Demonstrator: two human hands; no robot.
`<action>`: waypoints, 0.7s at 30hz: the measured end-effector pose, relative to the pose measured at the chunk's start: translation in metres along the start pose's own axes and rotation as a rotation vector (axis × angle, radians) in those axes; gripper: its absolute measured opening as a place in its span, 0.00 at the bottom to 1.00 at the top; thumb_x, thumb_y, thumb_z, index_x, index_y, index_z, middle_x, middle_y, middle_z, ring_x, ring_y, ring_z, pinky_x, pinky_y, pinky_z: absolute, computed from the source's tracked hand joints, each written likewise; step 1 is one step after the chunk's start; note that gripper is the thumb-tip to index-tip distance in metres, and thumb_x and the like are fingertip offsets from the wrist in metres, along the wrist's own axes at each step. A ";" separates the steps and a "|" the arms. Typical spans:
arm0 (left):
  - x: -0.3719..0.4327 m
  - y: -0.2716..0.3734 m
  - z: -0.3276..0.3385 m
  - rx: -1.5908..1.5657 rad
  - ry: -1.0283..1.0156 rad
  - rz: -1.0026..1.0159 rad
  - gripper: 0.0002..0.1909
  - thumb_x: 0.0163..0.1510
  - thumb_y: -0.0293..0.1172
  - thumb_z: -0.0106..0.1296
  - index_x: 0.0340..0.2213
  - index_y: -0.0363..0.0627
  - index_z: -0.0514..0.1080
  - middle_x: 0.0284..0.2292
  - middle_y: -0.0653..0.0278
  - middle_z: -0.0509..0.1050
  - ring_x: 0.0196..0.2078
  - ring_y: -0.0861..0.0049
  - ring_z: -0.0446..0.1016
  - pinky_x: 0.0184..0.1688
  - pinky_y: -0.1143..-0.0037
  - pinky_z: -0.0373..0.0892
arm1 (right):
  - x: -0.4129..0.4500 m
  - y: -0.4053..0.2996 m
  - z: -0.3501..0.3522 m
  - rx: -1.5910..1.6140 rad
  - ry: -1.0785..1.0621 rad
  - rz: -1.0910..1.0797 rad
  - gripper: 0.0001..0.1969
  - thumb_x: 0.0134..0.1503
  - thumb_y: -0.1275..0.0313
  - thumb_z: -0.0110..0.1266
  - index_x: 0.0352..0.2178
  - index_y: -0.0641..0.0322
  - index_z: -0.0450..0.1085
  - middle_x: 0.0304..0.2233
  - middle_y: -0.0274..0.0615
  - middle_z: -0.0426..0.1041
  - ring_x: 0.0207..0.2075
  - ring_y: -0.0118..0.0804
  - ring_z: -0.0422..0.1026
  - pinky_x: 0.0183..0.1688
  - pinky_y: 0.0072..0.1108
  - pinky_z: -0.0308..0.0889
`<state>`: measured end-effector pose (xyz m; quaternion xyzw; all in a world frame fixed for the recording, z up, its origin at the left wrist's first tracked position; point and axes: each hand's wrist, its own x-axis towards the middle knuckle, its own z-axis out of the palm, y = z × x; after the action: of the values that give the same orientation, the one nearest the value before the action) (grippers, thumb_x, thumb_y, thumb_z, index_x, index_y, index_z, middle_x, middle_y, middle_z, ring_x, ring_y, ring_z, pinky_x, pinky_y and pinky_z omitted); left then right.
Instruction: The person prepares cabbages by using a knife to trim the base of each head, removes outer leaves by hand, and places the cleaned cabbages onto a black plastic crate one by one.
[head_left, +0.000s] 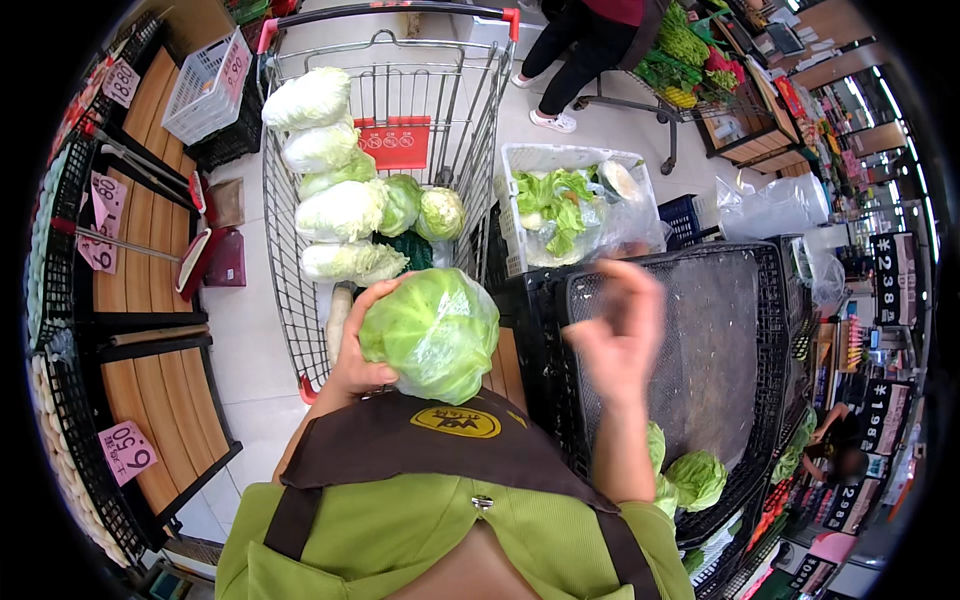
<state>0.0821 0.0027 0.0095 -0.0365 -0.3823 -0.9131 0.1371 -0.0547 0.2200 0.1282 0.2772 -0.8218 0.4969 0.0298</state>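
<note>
A round green cabbage (429, 335), shiny as if wrapped in clear film, rests in my left hand (365, 341) in front of the apron (382, 435). My right hand (622, 330) is raised over the black crate (697, 337), blurred, its fingers apart and nothing visible in them. Just beyond the cabbage stands a wire shopping cart (480, 150). Several napa cabbages (341, 211) are piled along its left side, beside round cabbages (440, 214) and a white radish (339, 322). Green leafy heads (696, 480) sit in the near end of the black crate.
Behind the black crate, a white plastic crate (510, 217) holds loose leaves (559, 199) and plastic film. A person (585, 52) stands beside another loaded cart (675, 112). Red dustpans (225, 259) and a white basket (206, 90) line the left shelves. A plastic bag roll (780, 206) lies right.
</note>
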 end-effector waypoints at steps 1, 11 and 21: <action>0.007 0.002 0.001 0.002 -0.006 0.003 0.47 0.31 0.33 0.65 0.53 0.45 0.54 0.55 0.50 0.53 0.55 0.60 0.57 0.56 0.64 0.55 | -0.006 0.002 0.019 0.246 -0.184 0.118 0.38 0.32 0.66 0.69 0.47 0.56 0.61 0.32 0.31 0.61 0.33 0.24 0.61 0.36 0.17 0.61; 0.028 0.014 -0.007 0.162 -0.182 0.161 0.46 0.29 0.38 0.67 0.51 0.46 0.58 0.53 0.44 0.54 0.56 0.56 0.57 0.55 0.62 0.55 | 0.027 -0.040 0.043 0.308 -0.461 -0.158 0.21 0.40 0.76 0.62 0.38 0.66 0.67 0.29 0.39 0.63 0.31 0.31 0.65 0.34 0.18 0.62; 0.036 0.027 -0.009 0.320 -0.185 0.178 0.45 0.28 0.36 0.66 0.50 0.41 0.59 0.53 0.43 0.55 0.55 0.58 0.58 0.55 0.65 0.55 | 0.025 -0.038 0.043 0.189 -0.451 -0.331 0.25 0.34 0.86 0.52 0.39 0.57 0.71 0.23 0.38 0.60 0.23 0.32 0.63 0.27 0.19 0.61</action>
<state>0.0553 -0.0293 0.0280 -0.1314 -0.5287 -0.8178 0.1856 -0.0477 0.1597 0.1452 0.5126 -0.7013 0.4855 -0.0991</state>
